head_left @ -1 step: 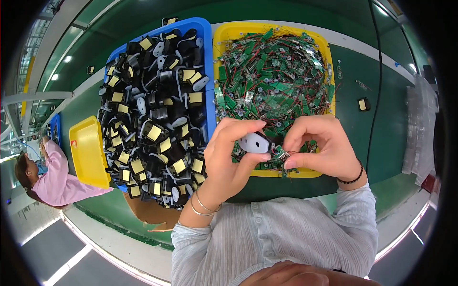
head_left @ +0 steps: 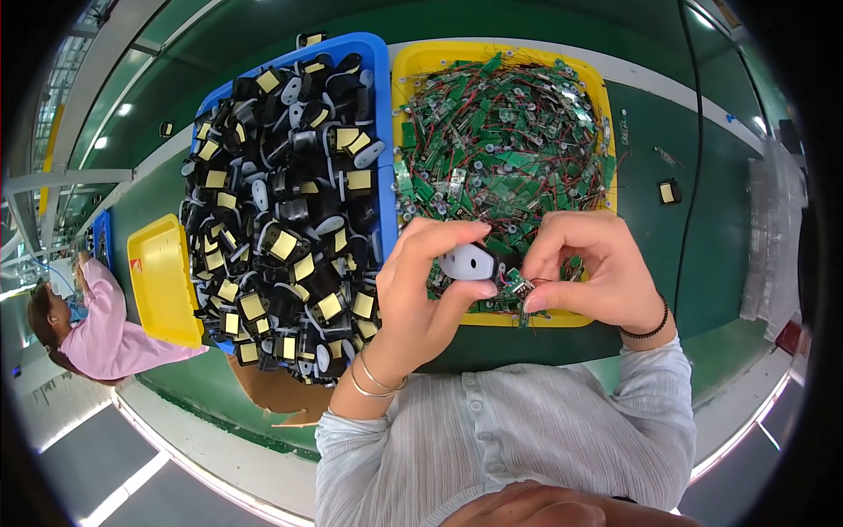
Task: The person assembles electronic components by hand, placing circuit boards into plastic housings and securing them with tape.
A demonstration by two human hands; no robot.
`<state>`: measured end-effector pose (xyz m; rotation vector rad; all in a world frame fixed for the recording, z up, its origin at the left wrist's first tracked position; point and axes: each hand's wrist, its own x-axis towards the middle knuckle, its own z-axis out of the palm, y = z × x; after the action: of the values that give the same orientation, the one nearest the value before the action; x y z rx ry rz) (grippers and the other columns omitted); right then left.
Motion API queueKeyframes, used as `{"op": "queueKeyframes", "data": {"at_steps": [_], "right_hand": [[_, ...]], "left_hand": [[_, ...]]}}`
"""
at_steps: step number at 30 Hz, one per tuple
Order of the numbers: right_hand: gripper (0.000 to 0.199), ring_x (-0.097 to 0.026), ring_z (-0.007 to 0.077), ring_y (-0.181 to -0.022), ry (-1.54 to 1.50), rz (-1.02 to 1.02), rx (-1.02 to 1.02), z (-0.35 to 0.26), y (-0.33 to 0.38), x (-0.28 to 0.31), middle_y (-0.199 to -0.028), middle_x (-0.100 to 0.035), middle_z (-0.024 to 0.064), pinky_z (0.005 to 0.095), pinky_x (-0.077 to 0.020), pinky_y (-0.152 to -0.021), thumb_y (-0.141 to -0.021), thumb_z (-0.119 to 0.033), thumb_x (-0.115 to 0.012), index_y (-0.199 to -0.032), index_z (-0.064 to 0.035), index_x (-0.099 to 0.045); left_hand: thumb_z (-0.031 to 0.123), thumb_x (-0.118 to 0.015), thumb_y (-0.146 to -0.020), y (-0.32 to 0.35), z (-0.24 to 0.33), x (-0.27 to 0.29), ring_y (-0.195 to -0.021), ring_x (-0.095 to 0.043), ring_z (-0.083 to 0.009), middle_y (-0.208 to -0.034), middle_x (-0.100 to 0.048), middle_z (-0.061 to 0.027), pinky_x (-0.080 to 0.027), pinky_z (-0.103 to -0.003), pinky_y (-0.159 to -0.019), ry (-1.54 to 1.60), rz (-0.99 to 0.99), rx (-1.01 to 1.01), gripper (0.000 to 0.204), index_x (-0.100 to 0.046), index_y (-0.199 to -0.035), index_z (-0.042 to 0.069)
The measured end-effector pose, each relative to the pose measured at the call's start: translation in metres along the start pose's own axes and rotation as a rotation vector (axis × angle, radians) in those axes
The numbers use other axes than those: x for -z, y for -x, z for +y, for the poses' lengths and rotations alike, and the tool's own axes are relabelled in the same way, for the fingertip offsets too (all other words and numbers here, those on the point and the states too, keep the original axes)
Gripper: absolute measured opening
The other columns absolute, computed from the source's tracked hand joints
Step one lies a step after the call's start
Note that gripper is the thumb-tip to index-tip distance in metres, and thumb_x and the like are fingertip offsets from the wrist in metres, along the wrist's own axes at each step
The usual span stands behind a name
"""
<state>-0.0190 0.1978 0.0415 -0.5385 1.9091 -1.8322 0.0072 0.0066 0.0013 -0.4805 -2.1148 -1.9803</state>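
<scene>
Between the thumb and index finger of my left hand (head_left: pixel 421 285) is a small grey-and-black plastic housing (head_left: pixel 468 263), its grey face with a dark hole turned up. My right hand (head_left: pixel 590 268) pinches a small green circuit board (head_left: pixel 516 284) with thin wires, close against the housing's right end. Whether the board touches the housing I cannot tell. Both hands are over the near edge of a yellow bin (head_left: pixel 606 105), which is heaped with green circuit boards (head_left: pixel 509 132) and red wires.
Left of it, a blue bin (head_left: pixel 383 105) is piled with black housings (head_left: pixel 303 140) bearing yellowish pads. A yellow tray (head_left: pixel 158 281) adjoins it. One loose housing (head_left: pixel 670 191) lies on the green table at right, beyond a black cable (head_left: pixel 696 149). A person in pink (head_left: pixel 110 316) sits far left.
</scene>
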Motion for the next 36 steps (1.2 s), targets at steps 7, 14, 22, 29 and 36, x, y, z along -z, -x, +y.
{"op": "queueKeyframes", "data": {"at_steps": [7, 14, 22, 29, 36], "right_hand": [[0.016, -0.050, 0.0029, -0.055, -0.525, 0.052, -0.168, 0.009, -0.004, -0.001, -0.069, -0.053, -0.0013, 0.0162, -0.0413, -0.045, -0.070, -0.005, -0.070, -0.075, -0.0026, -0.054], [0.018, -0.051, 0.0047, -0.047, -0.488, 0.000, -0.199, 0.011, -0.008, 0.002, -0.061, -0.056, 0.0023, 0.0170, -0.0419, -0.041, -0.070, -0.003, -0.068, -0.080, -0.0008, -0.053], [0.020, -0.052, 0.0045, -0.047, -0.485, -0.016, -0.222, 0.011, -0.008, 0.000, -0.060, -0.055, 0.0021, 0.0167, -0.0421, -0.041, -0.070, -0.003, -0.068, -0.081, -0.0010, -0.052], [0.021, -0.052, 0.0040, -0.048, -0.414, -0.027, -0.238, 0.006, -0.007, 0.000, -0.060, -0.054, 0.0012, 0.0165, -0.0428, -0.042, -0.069, -0.004, -0.069, -0.080, -0.0014, -0.051], [0.020, -0.052, 0.0036, -0.050, -0.398, 0.003, -0.260, 0.004, -0.007, 0.001, -0.060, -0.055, 0.0010, 0.0169, -0.0439, -0.044, -0.070, -0.005, -0.069, -0.080, -0.0008, -0.052]], "left_hand": [[0.008, -0.059, -0.080, 0.001, 0.004, -0.004, -0.085, -0.050, -0.0094, -0.102, -0.051, -0.0054, -0.041, -0.023, -0.076, 0.488, -0.155, 0.338, 0.033, -0.043, -0.108, 0.000], [0.007, -0.053, -0.082, 0.004, 0.000, -0.006, -0.078, -0.048, -0.0061, -0.097, -0.050, -0.0043, -0.041, -0.019, -0.067, 0.555, -0.159, 0.355, 0.028, -0.043, -0.107, 0.002], [0.009, -0.053, -0.083, 0.003, -0.003, -0.007, -0.069, -0.045, -0.0046, -0.095, -0.050, -0.0025, -0.039, -0.018, -0.060, 0.596, -0.142, 0.367, 0.027, -0.043, -0.107, 0.002], [0.004, -0.055, -0.080, 0.004, -0.001, -0.008, -0.073, -0.046, -0.0053, -0.098, -0.050, -0.0031, -0.040, -0.018, -0.062, 0.563, -0.155, 0.386, 0.029, -0.043, -0.107, 0.002], [0.001, -0.059, -0.077, 0.009, -0.001, -0.010, -0.082, -0.050, -0.0093, -0.101, -0.051, -0.0056, -0.043, -0.021, -0.070, 0.489, -0.109, 0.323, 0.032, -0.045, -0.106, 0.001]]}}
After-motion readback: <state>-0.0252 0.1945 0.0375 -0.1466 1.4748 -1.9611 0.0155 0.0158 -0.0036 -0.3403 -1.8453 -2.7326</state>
